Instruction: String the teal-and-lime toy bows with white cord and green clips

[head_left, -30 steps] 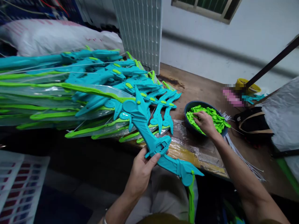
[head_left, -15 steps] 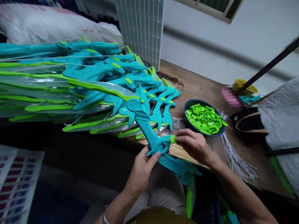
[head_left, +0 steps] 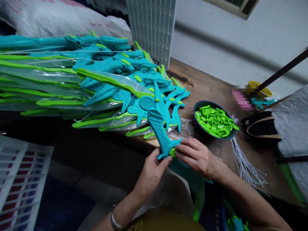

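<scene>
A teal toy bow [head_left: 160,130] with lime-green limbs slants across the front edge of the table, its lower part over my lap. My left hand [head_left: 152,171] is wrapped round the middle of its grip, thumb on top. A small lime-green plastic piece [head_left: 172,152] sits over the recess in the grip. My right hand [head_left: 196,157] pinches that piece from the right, its fingers partly covering it and the bow. To the right of the bow stands a dark bowl [head_left: 196,123] heaped with similar green pieces [head_left: 214,121].
Several teal and green bows [head_left: 103,83] lie piled on the table's left. White strings [head_left: 245,163] hang beside the bowl, near a black bag [head_left: 261,126]. A yellow container [head_left: 261,89] stands further back. At lower left is a white plastic crate [head_left: 21,183].
My right hand has moved left and down, bringing the green piece from beside the bow onto the recess in its grip. My left hand keeps its hold. The whole view has shifted slightly.
</scene>
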Demonstrator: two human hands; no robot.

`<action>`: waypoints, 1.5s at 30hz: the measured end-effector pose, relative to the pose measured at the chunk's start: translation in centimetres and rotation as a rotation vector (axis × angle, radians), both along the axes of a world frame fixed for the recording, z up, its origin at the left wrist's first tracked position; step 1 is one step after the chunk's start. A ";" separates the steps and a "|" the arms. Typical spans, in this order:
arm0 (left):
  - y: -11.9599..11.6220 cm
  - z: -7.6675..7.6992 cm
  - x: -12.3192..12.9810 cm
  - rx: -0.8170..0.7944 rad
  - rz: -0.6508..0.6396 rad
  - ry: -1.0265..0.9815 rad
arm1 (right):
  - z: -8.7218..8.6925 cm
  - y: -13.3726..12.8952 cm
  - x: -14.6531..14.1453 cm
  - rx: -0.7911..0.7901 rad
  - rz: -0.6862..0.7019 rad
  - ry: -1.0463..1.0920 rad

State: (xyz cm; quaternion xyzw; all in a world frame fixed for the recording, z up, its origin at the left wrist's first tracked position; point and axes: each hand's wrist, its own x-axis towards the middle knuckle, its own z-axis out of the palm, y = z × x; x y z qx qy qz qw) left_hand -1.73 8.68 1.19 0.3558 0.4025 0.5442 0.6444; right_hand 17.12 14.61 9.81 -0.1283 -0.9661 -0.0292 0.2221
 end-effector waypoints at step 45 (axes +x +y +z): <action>-0.6 1.4 -3.4 -0.338 0.097 -0.126 | -3.4 16.0 8.9 -0.584 -1.295 -0.151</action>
